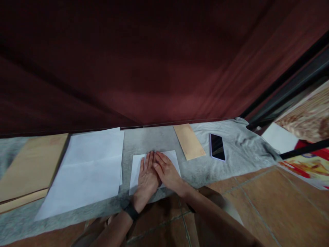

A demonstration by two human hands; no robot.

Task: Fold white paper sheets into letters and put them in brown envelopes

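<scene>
Both grips are released and pressed flat: the left hand (147, 176) and right hand (167, 171) lie side by side, fingers pointing away, on the folded white sheet (155, 165), whose long axis runs left-right directly beneath them on the grey cloth (239, 144).

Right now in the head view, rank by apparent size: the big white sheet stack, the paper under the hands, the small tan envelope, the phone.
1. big white sheet stack
2. paper under the hands, partly covered by both hands
3. small tan envelope
4. phone
</scene>
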